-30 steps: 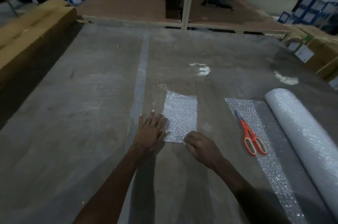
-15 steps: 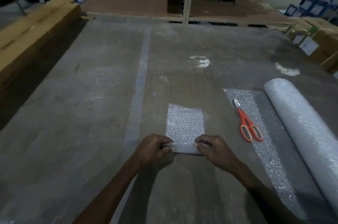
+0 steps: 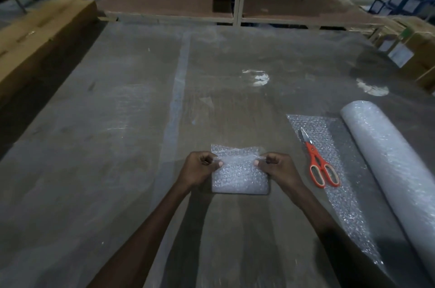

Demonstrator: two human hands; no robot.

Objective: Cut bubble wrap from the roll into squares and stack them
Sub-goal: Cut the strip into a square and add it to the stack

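Note:
A cut piece of bubble wrap (image 3: 239, 176) lies on the table in front of me, its near edge lifted and folded over toward the far edge. My left hand (image 3: 199, 168) pinches its left corner and my right hand (image 3: 276, 168) pinches its right corner. To the right, the bubble wrap roll (image 3: 386, 158) lies with a strip unrolled flat (image 3: 329, 146) toward the middle. Orange-handled scissors (image 3: 316, 161) rest on that strip, blades shut and pointing away from me.
The large grey table (image 3: 117, 146) has a pale stripe down its middle and white smears farther back. Cardboard boxes (image 3: 35, 35) line the left edge, more boxes (image 3: 416, 50) stand at the far right. A brown platform with a white post sits beyond.
Both hands went from resting at the piece's near edge to pinching its near corners, then lifted that edge and carried it away from me over the piece.

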